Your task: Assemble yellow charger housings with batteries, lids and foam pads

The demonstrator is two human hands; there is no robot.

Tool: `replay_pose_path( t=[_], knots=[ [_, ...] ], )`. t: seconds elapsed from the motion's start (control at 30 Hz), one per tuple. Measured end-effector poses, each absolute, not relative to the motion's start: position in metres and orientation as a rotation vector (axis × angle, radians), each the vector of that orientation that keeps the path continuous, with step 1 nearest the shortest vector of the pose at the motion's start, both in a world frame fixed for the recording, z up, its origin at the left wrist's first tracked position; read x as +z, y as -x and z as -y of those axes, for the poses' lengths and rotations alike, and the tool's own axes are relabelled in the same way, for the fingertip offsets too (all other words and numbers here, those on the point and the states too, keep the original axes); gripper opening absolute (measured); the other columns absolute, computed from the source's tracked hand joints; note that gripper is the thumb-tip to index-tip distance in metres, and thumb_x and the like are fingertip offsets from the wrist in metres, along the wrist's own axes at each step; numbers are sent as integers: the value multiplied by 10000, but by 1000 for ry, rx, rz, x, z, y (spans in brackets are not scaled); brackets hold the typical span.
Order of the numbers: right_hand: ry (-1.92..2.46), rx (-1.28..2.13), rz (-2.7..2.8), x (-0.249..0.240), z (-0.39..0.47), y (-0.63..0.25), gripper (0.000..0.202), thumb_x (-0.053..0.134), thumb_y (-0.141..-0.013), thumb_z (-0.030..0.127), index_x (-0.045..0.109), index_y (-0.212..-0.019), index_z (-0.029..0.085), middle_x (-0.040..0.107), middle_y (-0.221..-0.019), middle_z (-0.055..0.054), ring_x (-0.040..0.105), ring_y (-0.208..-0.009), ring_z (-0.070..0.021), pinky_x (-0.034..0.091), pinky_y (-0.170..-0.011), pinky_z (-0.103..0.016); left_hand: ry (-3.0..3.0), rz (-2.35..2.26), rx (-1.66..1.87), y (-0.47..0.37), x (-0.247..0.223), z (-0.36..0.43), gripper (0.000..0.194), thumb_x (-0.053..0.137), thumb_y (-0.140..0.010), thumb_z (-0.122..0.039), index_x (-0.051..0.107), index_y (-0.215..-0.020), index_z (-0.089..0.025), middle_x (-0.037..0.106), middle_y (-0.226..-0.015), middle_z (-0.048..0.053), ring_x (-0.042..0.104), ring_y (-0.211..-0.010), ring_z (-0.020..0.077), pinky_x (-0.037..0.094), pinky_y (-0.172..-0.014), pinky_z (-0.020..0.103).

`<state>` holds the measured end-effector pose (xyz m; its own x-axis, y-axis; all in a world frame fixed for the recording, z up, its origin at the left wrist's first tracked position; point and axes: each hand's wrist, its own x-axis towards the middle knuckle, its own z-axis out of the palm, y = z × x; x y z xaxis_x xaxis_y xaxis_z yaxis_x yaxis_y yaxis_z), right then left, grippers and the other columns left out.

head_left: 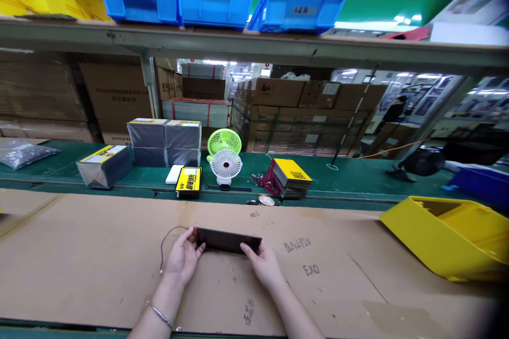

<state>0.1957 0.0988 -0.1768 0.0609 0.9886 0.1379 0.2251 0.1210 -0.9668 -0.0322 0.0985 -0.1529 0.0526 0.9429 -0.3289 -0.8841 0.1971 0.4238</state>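
A flat black panel (226,241) is held level between both hands above the cardboard-covered bench. My left hand (185,257) grips its left end, thumb on the near edge, with a bracelet on the wrist. A thin red wire with a small white connector (161,271) hangs from that end, left of the hand. At the right end, my right hand (262,262) has its thumb on the panel's face and its other fingers hidden behind.
Cardboard (99,259) covers the bench. A yellow bin (449,243) lies at the right. Behind stand wrapped packs (165,143), a black-yellow box (189,182), two small fans (226,164), red wires (269,180) and stacked yellow-topped panels (293,175). Blue bins (214,2) line the shelf above.
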Motion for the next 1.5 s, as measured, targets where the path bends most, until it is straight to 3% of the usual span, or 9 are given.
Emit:
replay_pose_path(
  t=[1.5],
  knots=[
    [1304,959,1371,-174,-98,-195,385,614,-724,439,630,-990,162,673,-1035,-94,597,-1017,-262,443,-920,-390,-105,-606,1390,33,-155,-99,66,544,-801,-136,606,-796,-158,645,-774,29,618,-758,147,508,-644,303]
  ],
)
